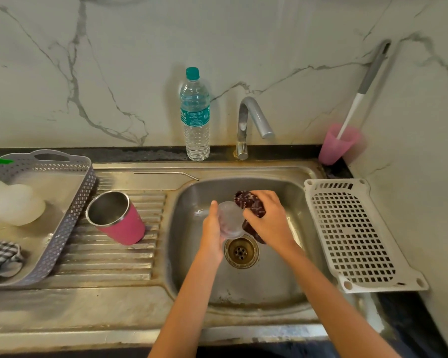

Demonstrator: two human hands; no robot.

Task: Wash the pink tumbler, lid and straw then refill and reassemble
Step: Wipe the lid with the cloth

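Observation:
Over the sink basin (pixel 192 254), my left hand (pixel 212 229) grips a clear round lid (pixel 230 220) on edge. My right hand (pixel 269 215) holds a dark maroon scrubber (pixel 247 201) pressed against the lid. The pink tumbler (pixel 119 219) stands open and tilted on the ribbed drainboard, left of the basin. A metal straw (pixel 166 173) lies along the back of the drainboard. A full water bottle (pixel 195 117) with a teal cap stands behind the sink.
The tap (pixel 254 120) arches over the basin's back edge, with no water seen running. A grey basket (pixel 70 215) at left holds a white bottle and a checked cloth. A white perforated tray (pixel 354 236) lies right of the basin. A pink cup (pixel 336 146) with a brush stands in the corner.

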